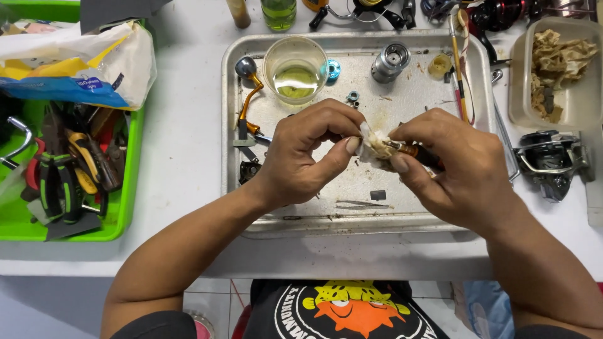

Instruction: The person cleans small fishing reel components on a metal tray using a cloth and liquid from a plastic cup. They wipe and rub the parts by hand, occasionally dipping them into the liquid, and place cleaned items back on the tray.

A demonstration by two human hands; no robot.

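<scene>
Hands (pixel 377 157) around rag-wrapped part (pixel 377 147)

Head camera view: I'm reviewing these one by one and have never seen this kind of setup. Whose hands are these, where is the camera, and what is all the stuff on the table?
There is no machine here. The single picture comes from a camera worn on a person's head, looking down at their own two bare hands over a white table.

The left hand pinches a stained bit of white cloth. The right hand holds a small dark and orange part with a metal tip pressed into that cloth.

Below them is a metal tray with a clear cup of yellowish liquid, a silver spool, a gold crank handle, tweezers and small loose parts.

To the left, a green bin holds pliers. To the right are a fishing reel and a plastic tub of used rags.
</scene>
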